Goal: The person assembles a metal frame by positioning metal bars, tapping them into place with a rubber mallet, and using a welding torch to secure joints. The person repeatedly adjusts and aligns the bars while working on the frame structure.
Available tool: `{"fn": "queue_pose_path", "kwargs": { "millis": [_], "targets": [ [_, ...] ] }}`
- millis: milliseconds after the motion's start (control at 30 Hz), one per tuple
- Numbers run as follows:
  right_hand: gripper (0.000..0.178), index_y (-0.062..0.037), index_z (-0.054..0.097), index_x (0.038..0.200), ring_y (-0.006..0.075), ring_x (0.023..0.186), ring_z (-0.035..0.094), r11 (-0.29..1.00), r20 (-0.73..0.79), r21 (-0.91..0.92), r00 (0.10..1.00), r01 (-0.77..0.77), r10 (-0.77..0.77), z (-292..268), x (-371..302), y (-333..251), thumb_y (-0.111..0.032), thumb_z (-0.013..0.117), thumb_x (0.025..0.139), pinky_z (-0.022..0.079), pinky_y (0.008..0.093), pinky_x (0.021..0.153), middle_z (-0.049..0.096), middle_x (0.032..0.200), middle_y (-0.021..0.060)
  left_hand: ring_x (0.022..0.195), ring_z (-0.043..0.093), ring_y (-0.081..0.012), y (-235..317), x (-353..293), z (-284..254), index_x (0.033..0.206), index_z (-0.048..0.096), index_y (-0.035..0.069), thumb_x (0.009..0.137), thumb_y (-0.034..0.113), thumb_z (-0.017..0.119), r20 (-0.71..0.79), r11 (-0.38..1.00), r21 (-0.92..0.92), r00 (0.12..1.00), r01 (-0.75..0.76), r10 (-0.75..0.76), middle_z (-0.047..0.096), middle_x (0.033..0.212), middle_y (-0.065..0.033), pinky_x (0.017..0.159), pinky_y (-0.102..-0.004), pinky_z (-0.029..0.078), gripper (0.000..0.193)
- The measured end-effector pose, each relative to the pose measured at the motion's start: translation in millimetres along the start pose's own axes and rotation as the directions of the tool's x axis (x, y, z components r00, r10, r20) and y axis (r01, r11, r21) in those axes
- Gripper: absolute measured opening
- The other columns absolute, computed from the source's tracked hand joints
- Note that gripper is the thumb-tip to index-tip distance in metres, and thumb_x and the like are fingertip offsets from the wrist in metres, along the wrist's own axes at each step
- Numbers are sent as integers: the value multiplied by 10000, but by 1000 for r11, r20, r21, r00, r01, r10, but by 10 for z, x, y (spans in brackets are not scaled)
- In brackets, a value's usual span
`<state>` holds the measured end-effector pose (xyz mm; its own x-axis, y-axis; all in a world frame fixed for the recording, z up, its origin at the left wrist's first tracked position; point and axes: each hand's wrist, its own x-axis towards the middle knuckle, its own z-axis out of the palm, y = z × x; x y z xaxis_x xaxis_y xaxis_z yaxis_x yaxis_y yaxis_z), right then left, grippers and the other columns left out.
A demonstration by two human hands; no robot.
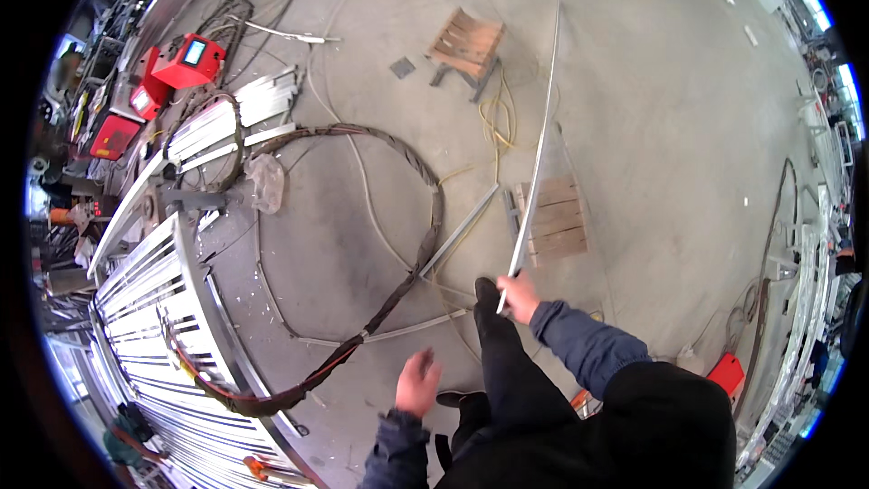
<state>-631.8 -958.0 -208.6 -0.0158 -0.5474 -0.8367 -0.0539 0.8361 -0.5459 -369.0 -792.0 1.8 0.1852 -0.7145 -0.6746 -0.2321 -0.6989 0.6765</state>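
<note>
My right hand (519,297) is closed round the near end of a long, thin, pale metal bar (541,149). The bar slants up and away across the floor to the far middle of the view. Low in front of my body, my left hand (418,383) holds nothing, its fingers stretched out and slightly blurred. To its left a thick dark cable bundle (398,292) loops over the floor. A slatted wooden stool (554,220) stands behind the bar, partly covered by it.
A frame of shiny metal slats (145,294) stands at left, near red machines (188,62). Another wooden stool (466,41) is farther ahead. Yellow cord (497,122) and an angled metal piece (460,231) lie on the floor. A red object (726,376) sits at right.
</note>
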Motion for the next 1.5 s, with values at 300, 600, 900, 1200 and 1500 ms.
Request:
{"fn": "queue_pose_path", "kwargs": {
  "millis": [300, 600, 900, 1200, 1500],
  "targets": [
    [249, -83, 626, 1221, 230, 882, 687, 986, 903, -109, 428, 127, 45, 1461, -3846, 1397, -275, 650, 1066, 580, 376, 801, 695, 1058, 79, 987, 747, -312, -592, -937, -501, 1214, 688, -57, 919, 400, 758, 658, 989, -130, 752, 66, 36, 762, 1046, -204, 847, -421, 584, 548],
    [798, -44, 636, 1073, 353, 960, 679, 874, 642, 43, 683, -484, 348, 1559, -4592, 2036, -823, 512, 952, 569, 510, 944, 718, 1055, 184, 979, 757, -326, -2967, -3782, -1295, 1106, 756, 14, 830, 196, 727, 520, 858, 463, 852, -223, -59, 770, 1006, -205, 811, -460, 585, 332],
    [440, -8, 653, 978, 312, 989, 687, 854, 418, 253, 847, -455, 328, 1749, -3281, 2678, -430, 533, 1012, 578, 493, 972, 710, 1022, 122, 973, 748, -320, -3009, -6059, -1583, 1033, 751, 135, 823, 376, 810, -386, 811, 555, 921, 187, 52, 764, 1004, -115, 845, -469, 584, 325],
    [387, -43, 619, 923, 302, 975, 666, 902, 484, -46, 781, -429, 395, 2572, -3632, 2852, -356, 425, 1039, 522, 533, 1030, 689, 954, 113, 945, 726, -346, -4044, -7044, -1936, 1016, 688, 94, 876, 184, 672, -637, 831, 461, 768, 312, 65, 724, 982, -128, 816, -486, 575, 167],
    [130, -93, 622, 894, 271, 875, 642, 923, 666, -229, 642, -309, 380, 3780, -5859, 2931, -213, 612, 942, 496, 456, 1008, 671, 854, 89, 944, 699, -411, -5754, -7788, -432, 961, 681, 77, 785, 188, 745, -843, 912, 63, 510, 405, -169, 713, 943, -173, 825, -529, 560, 218]
  ]
}}
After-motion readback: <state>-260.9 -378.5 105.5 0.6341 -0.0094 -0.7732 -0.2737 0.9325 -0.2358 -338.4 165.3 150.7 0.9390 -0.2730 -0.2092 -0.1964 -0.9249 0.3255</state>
